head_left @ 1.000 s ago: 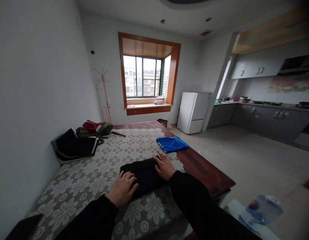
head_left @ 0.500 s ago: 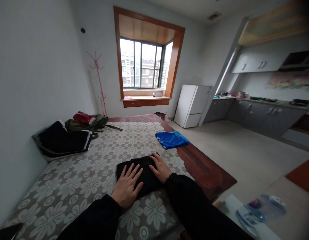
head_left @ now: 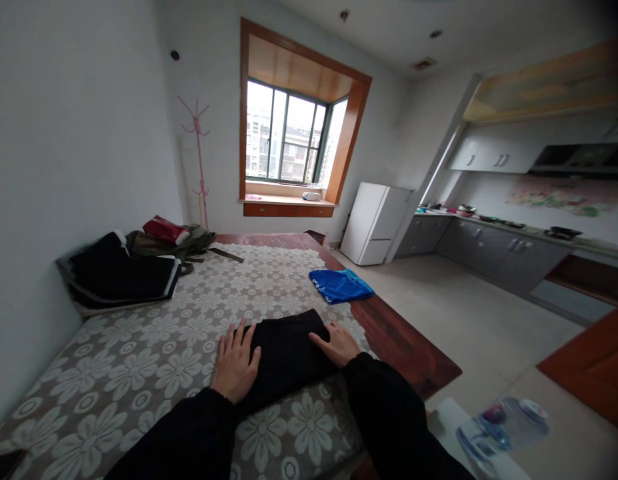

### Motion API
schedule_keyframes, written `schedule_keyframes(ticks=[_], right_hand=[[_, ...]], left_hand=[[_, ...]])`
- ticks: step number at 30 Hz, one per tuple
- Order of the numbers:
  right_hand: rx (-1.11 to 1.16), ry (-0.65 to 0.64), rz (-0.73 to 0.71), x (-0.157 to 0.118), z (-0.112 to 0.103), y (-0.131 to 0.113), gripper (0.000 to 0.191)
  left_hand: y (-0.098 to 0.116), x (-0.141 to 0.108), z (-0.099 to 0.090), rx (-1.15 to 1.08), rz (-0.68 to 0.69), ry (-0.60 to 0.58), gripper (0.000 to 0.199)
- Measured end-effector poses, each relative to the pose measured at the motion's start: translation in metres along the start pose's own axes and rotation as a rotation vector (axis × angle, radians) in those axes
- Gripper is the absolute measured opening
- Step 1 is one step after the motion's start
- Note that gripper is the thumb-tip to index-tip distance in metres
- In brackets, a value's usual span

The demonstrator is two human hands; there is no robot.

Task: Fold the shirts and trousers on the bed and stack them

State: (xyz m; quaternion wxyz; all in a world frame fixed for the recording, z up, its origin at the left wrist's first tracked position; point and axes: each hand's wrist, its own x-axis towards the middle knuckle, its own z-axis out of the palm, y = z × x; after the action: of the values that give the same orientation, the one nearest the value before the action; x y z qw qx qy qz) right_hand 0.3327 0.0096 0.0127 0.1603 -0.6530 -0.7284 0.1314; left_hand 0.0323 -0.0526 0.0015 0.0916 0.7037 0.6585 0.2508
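Note:
A black folded garment point(head_left: 289, 353) lies flat on the flower-patterned tablecloth point(head_left: 173, 373) in front of me. Its exact kind I cannot tell. My left hand point(head_left: 235, 363) rests at its left edge, fingers spread and stretched forward. At the opposite edge is my right hand point(head_left: 337, 342), with its thumb over the cloth and its fingers along the side; it appears not to grip. Beyond the garment, toward the table's right side, lies a folded blue garment point(head_left: 341, 285) with white lettering.
Against the left wall sit a black folded item with pale edging point(head_left: 121, 273), a green bag point(head_left: 189, 243) and a red pouch point(head_left: 165, 229). A large clear water bottle point(head_left: 503, 427) stands low at the right. A white fridge point(head_left: 376, 223) is beyond the table.
My hands have moved apart, from on top of the black garment out to its left and right edges. The garment's middle is now uncovered. The camera view has shifted slightly.

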Motion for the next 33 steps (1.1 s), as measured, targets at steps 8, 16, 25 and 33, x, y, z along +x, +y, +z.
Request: schedule_keyframes(ticks=[8,16,25,33], right_hand=[[0.458,-0.09,-0.054,0.013,-0.006,-0.004,0.062],[1.007,-0.291,0.155,0.009,-0.016,-0.002,0.064],[1.393,-0.268,0.212,-0.019,-0.026,-0.034,0.05],[1.466,-0.168,0.197,-0.038,-0.024,-0.028,0.06]], left_hand=[[0.003,-0.002,-0.006,-0.024,0.0,-0.061,0.057],[-0.002,0.001,-0.006,-0.227,-0.013,-0.007,0.058],[-0.005,0.003,0.002,-0.206,0.069,-0.02,0.056],[-0.004,0.004,0.001,-0.161,0.101,-0.034,0.057]])
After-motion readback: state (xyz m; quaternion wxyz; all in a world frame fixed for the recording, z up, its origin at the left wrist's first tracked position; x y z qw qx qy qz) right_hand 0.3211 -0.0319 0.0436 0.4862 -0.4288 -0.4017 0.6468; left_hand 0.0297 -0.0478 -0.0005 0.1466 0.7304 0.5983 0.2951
